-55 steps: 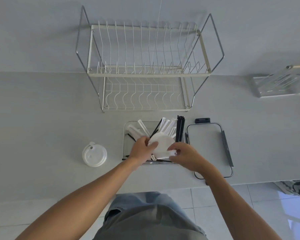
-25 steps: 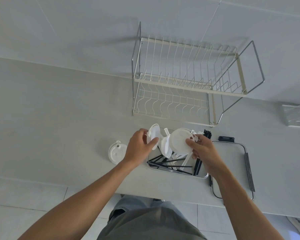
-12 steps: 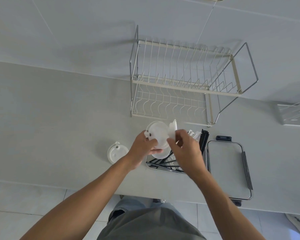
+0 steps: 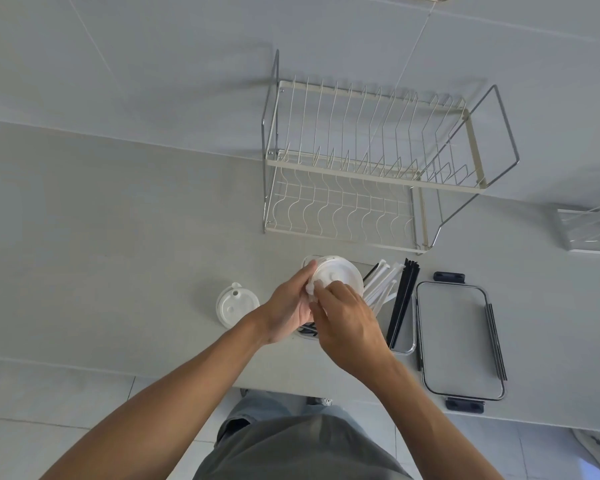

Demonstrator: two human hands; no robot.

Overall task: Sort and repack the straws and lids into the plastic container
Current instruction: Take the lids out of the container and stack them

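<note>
Both hands meet over the clear plastic container point(image 4: 404, 346) on the counter. My left hand point(image 4: 288, 311) grips a stack of white cup lids point(image 4: 338, 273) from the left side. My right hand point(image 4: 343, 323) pinches the near edge of that same stack. White wrapped straws point(image 4: 381, 285) and black straws point(image 4: 404, 299) lean out of the container to the right of my hands. Another white lid point(image 4: 236, 304) lies flat on the counter, left of the container. My hands hide most of the container's inside.
The container's clear lid with black clips point(image 4: 458, 341) lies to the right. A two-tier wire dish rack point(image 4: 371, 168) stands behind against the wall. Another rack point(image 4: 593, 230) sits at the far right. The counter's front edge runs just below my hands.
The lids that my hands held apart have come together into one stack above the container. My right hand has moved left to meet my left.
</note>
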